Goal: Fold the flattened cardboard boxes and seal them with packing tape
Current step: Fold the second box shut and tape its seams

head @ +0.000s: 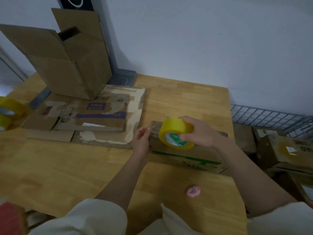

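A folded cardboard box with green print (186, 156) stands on the wooden table (67, 167) in front of me. My right hand (198, 133) grips a yellow roll of packing tape (176, 134) on top of the box. My left hand (141, 139) rests against the box's left end, its fingertips pinching or pressing what looks like the tape's free end at the top left corner. Flattened cardboard sheets (101, 116) lie to the left of the box.
An opened tall cardboard box (71, 65) stands at the back left. More yellow tape rolls (8, 111) sit at the table's left edge. A small pink cutter (193, 192) lies near me. Taped boxes (288, 150) and a wire rack (271, 116) are beyond the right edge.
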